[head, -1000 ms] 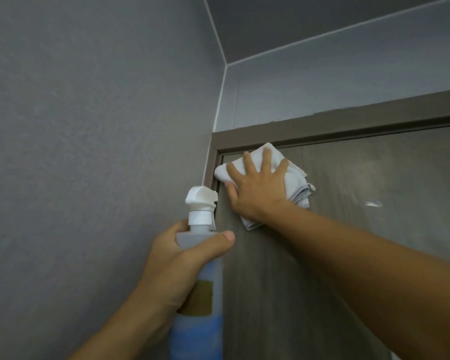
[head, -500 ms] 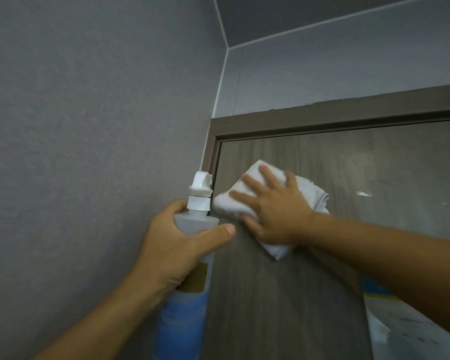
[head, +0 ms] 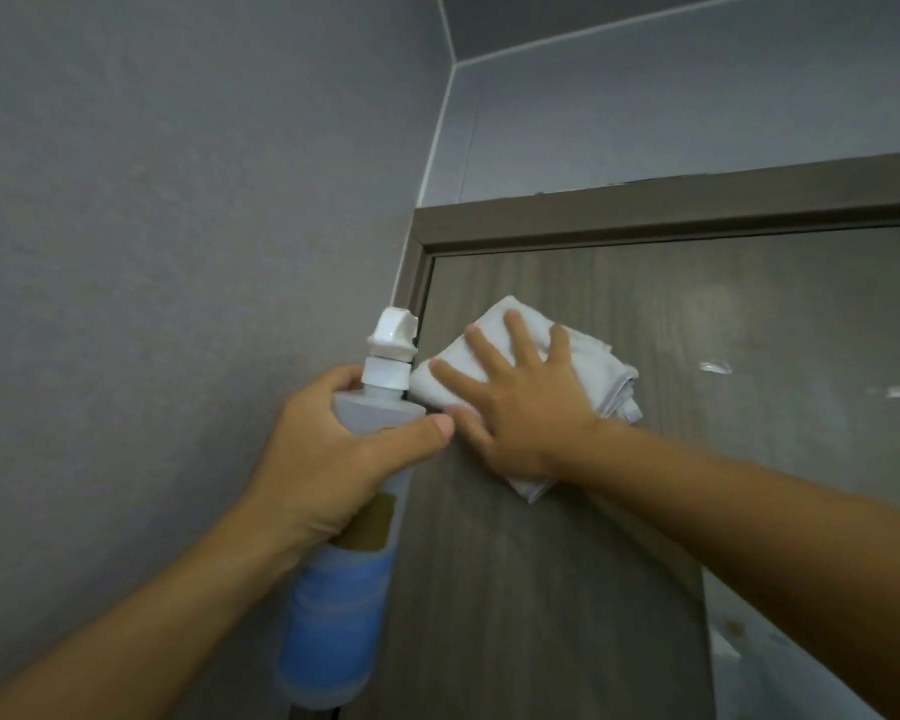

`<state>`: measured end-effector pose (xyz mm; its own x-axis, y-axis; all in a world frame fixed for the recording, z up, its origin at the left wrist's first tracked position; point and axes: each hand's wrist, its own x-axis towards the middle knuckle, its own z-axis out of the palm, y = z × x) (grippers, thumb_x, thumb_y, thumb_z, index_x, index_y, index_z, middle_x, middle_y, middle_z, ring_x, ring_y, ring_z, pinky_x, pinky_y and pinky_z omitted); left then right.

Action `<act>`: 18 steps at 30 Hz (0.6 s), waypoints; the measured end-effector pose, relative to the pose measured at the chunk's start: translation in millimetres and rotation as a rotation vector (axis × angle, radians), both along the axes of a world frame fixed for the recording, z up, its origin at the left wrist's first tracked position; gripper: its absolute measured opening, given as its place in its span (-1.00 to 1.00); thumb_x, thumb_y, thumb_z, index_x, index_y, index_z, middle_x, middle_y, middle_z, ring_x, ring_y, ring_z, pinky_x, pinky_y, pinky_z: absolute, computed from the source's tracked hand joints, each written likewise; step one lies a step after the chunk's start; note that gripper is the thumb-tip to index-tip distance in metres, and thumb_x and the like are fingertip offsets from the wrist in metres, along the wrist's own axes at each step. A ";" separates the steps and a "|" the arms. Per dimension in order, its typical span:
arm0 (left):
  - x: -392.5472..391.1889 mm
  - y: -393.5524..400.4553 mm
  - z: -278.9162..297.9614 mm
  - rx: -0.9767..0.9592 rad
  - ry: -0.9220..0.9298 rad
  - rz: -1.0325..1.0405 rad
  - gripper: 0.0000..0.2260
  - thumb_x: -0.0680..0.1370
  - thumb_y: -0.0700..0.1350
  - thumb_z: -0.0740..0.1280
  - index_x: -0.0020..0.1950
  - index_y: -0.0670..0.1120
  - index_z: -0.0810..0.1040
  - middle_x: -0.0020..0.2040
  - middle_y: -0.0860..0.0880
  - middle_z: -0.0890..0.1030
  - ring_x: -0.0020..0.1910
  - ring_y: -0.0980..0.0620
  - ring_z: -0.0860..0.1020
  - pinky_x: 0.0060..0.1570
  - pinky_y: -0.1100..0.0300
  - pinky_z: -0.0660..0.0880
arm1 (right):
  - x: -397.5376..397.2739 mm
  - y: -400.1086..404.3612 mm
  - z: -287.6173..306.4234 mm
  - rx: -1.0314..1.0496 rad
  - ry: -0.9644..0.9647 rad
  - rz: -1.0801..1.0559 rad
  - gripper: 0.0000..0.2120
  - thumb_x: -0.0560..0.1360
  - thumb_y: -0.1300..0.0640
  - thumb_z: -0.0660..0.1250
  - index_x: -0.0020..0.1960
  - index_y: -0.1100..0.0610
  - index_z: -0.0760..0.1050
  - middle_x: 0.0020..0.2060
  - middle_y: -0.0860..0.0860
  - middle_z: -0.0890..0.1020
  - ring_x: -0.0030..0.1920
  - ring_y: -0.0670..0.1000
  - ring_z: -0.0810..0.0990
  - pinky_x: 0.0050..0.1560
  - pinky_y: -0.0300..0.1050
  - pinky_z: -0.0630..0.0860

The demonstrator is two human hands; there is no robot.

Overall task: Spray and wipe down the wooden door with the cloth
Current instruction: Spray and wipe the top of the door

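Two hands busy, left hand [head: 328, 454] gripping spray bottle [head: 344, 589], label unreadable, right hand [head: 520, 407] flat, fingers spread on cloth [head: 601, 374] against door [head: 541, 589]

Door frame [head: 645, 213] and side wall [head: 178, 252] box in cloth [head: 601, 376].

Dark brown grained door [head: 567, 563], white cloth [head: 500, 335], grey wall [head: 152, 226]; spray bottle [head: 344, 605] blue-labelled (white nozzle, tan patch).

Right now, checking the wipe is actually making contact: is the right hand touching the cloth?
Touching. The head view shows the right hand spread flat on the white cloth, pressing it against the wooden door.
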<state>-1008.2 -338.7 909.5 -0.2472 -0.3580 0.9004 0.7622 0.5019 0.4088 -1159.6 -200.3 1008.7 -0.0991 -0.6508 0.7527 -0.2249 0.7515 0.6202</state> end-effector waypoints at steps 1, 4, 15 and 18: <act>0.0 -0.7 -0.2 0.003 -0.001 0.008 -0.71 0.35 -0.10 0.62 0.00 -0.07 0.65 -0.20 0.02 0.72 -0.26 0.13 0.69 -0.35 0.36 0.55 | -2.3 7.7 -17.3 0.068 0.006 0.012 -0.39 0.64 -0.39 -0.21 0.66 -0.30 -0.10 0.71 0.09 -0.02 0.66 0.38 -0.15 0.50 0.59 -0.10; -1.1 -2.0 -0.2 0.015 -0.003 0.018 -0.71 0.35 -0.10 0.62 0.00 -0.10 0.65 -0.21 -0.05 0.71 -0.27 0.13 0.68 -0.37 0.37 0.54 | -8.7 30.8 -44.2 0.184 0.043 0.045 -0.43 0.67 -0.37 -0.06 0.64 -0.26 0.14 0.67 0.11 0.21 0.64 0.38 0.09 0.46 0.59 0.12; 0.3 -1.3 4.1 0.000 0.032 -0.051 -0.60 0.23 0.01 0.57 -0.04 -0.18 0.64 -0.21 -0.17 0.69 -0.33 0.01 0.68 -0.37 0.27 0.60 | 4.1 7.7 77.4 -0.442 -0.069 0.028 -0.46 0.70 -0.30 -0.13 0.66 -0.24 0.04 0.70 0.07 -0.01 0.66 0.35 -0.17 0.48 0.65 -0.03; -0.9 -0.5 4.6 0.012 0.022 -0.057 -0.59 0.24 0.02 0.57 -0.03 -0.18 0.64 -0.20 -0.18 0.70 -0.31 -0.02 0.68 -0.35 0.24 0.62 | 2.9 -2.7 63.4 -0.433 -0.040 0.037 -0.44 0.69 -0.28 -0.12 0.67 -0.21 -0.01 0.70 0.09 0.02 0.65 0.41 -0.15 0.47 0.65 -0.03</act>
